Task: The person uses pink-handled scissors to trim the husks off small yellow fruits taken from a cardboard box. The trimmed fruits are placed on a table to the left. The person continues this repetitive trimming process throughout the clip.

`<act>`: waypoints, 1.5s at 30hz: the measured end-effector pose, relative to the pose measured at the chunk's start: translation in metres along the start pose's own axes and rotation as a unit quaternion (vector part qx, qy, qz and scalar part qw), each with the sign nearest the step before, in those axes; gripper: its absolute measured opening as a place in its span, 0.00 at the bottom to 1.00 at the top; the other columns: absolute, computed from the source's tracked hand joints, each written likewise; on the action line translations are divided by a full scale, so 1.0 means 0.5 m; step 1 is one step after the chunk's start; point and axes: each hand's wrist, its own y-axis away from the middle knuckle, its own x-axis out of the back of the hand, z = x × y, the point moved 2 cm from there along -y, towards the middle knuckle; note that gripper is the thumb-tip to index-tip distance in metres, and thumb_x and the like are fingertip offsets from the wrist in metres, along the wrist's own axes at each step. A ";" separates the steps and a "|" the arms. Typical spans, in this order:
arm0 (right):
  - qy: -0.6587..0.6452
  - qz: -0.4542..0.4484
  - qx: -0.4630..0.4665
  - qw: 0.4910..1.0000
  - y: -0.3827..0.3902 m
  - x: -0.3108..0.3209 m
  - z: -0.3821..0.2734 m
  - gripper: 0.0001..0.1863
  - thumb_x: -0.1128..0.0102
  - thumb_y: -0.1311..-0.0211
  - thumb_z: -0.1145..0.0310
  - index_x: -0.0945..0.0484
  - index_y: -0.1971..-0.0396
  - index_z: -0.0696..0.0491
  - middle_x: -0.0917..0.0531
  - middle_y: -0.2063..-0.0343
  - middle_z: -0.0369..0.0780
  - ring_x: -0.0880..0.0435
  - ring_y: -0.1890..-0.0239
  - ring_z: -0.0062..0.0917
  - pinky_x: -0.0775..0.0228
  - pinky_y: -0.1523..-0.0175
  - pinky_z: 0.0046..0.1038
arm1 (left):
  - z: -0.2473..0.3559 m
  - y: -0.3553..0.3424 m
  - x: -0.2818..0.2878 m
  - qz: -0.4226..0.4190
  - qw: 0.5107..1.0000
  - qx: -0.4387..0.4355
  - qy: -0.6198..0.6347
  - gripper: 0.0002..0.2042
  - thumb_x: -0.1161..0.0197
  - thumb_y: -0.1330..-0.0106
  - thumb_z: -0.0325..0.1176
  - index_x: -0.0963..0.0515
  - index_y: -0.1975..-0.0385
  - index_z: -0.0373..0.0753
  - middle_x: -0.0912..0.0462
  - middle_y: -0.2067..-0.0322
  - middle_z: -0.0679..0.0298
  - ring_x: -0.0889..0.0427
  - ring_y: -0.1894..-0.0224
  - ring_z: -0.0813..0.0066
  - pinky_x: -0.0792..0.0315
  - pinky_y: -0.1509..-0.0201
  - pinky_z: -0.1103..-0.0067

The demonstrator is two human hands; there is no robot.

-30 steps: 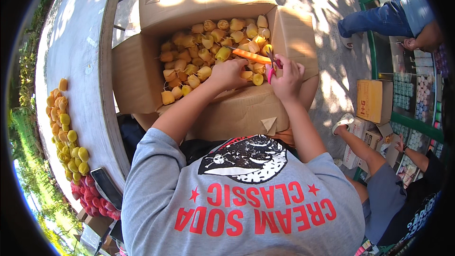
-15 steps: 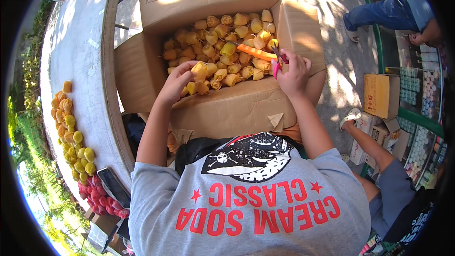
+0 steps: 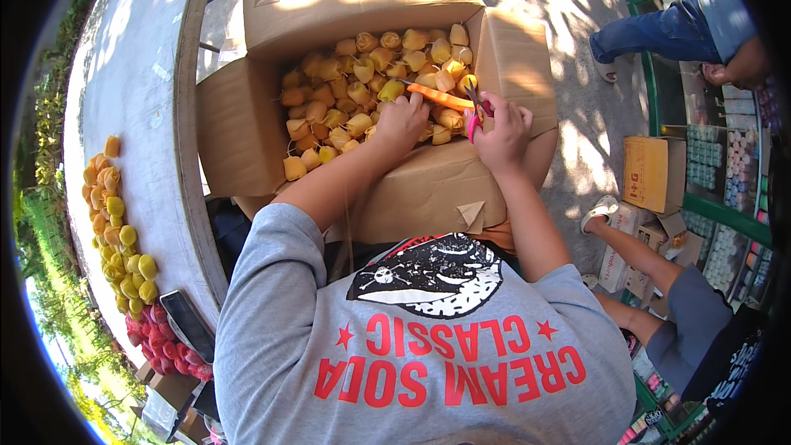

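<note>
A cardboard box (image 3: 428,189) stands open against me, holding many yellow and orange artificial rosebuds (image 3: 360,125), some with thin stems showing. In my right hand (image 3: 504,138), at the box's right side, are pink-handled scissors (image 3: 472,122), their dark blades pointing up over the buds. Beside the blades a long orange-handled tool (image 3: 445,99) with a dark tip lies across the buds; whether my right hand touches it I cannot tell. My left hand (image 3: 400,122) reaches down among the buds next to this tool, its back hiding the fingers and whatever they touch.
A pale table (image 3: 156,115) at the left bears a row of orange and yellow buds (image 3: 124,255), red ones (image 3: 161,338) and a phone (image 3: 188,325). Two other people (image 3: 684,25) are at the right, near cartons (image 3: 647,173) and green-framed shelves (image 3: 725,214).
My left hand has moved right from a yellow rosebud at the box's near left to the buds beside the orange tool. My right hand keeps the scissors in nearly the same place.
</note>
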 end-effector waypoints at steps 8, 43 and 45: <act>-0.005 0.006 0.001 1.000 -0.001 -0.002 -0.002 0.21 0.30 0.48 0.61 0.25 0.55 0.48 0.18 0.69 0.34 0.20 0.65 0.26 0.39 0.51 0.32 | -0.017 0.011 0.026 -0.060 0.997 -0.043 0.034 0.13 0.38 0.39 0.36 0.25 0.55 0.44 0.24 0.56 0.60 0.20 0.56 0.65 0.24 0.58 0.71; 0.015 0.001 0.009 1.000 -0.003 -0.006 0.000 0.20 0.30 0.48 0.60 0.25 0.56 0.48 0.19 0.72 0.33 0.21 0.67 0.26 0.40 0.52 0.31 | 0.054 -0.069 0.055 -0.303 0.943 -0.055 -0.123 0.10 0.38 0.41 0.35 0.16 0.62 0.44 0.14 0.63 0.65 0.15 0.61 0.73 0.22 0.59 0.76; 0.019 0.011 0.017 1.000 -0.002 -0.005 0.001 0.22 0.28 0.50 0.61 0.25 0.56 0.47 0.19 0.72 0.32 0.21 0.68 0.24 0.39 0.53 0.30 | 0.078 -0.087 0.042 -0.329 0.928 -0.053 -0.169 0.10 0.38 0.42 0.34 0.15 0.62 0.43 0.14 0.60 0.65 0.14 0.59 0.70 0.22 0.58 0.75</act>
